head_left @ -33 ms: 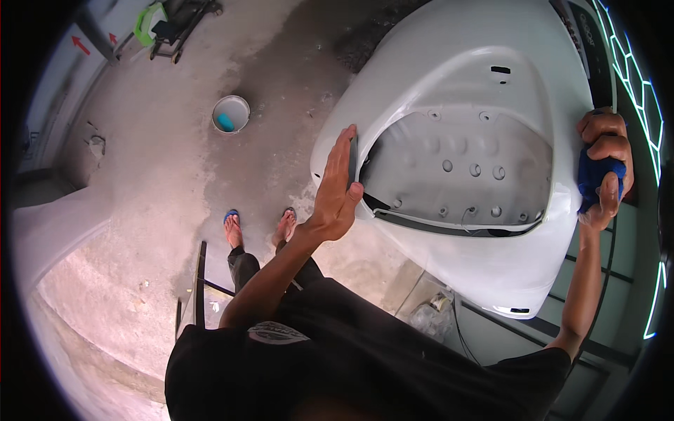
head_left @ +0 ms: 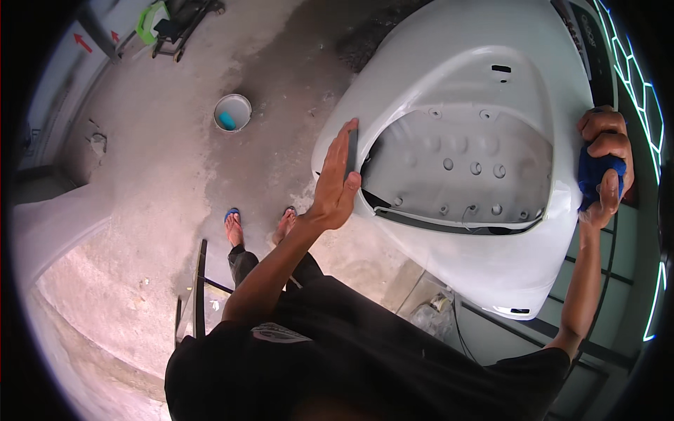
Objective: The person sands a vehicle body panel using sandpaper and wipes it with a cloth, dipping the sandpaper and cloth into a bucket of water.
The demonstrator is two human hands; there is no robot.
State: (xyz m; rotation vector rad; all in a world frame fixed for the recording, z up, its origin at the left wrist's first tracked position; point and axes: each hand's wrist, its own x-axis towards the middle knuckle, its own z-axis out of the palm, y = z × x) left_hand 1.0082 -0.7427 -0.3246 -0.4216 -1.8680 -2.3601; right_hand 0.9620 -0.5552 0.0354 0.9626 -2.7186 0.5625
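A large, curved white body panel (head_left: 449, 77) stands in front of me, with a recessed grey area (head_left: 449, 154) full of round dents and holes. My left hand (head_left: 335, 179) lies flat against the panel's left edge, fingers straight and together. Between its palm and the panel is a flat dark grey pad (head_left: 352, 145), mostly hidden by the fingers. At the panel's right side, my right hand (head_left: 608, 158) is wrapped round a bunched blue cloth (head_left: 600, 175), close against the white surface.
On the concrete floor to the left stands a white bucket (head_left: 242, 105) with a turquoise thing inside. A green and black wheeled item (head_left: 165, 31) is at the far left. A clear plastic bag (head_left: 432, 319) lies below the panel. Glowing light strips (head_left: 635, 77) run along the right.
My left hand has slid slightly up the panel's left edge with the grey pad. The right hand keeps its place on the blue cloth.
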